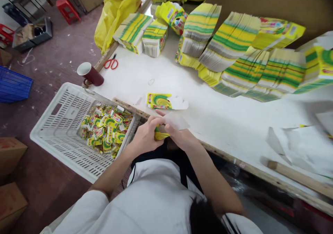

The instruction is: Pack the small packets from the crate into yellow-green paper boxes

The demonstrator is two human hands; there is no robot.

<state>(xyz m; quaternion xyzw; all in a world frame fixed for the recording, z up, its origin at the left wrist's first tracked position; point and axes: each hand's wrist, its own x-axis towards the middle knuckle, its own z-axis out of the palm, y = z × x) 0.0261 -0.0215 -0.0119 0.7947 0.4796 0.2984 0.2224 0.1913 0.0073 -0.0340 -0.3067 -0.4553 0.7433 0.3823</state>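
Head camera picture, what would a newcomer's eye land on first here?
Probably the fanned stacks of yellow-green flat cartons filling the back of the white table. Next, both hands, left hand and right hand, pinching a small yellow carton at the table edge, beside a white crate of folded boxes to the left.

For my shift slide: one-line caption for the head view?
Both hands, left hand and right hand, hold a small yellow-green carton at the table edge, beside a white crate.

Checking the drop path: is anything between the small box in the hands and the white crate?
Nothing visible. The small box, held by the left hand and right hand, sits just right of the white crate, whose open top is uncovered.
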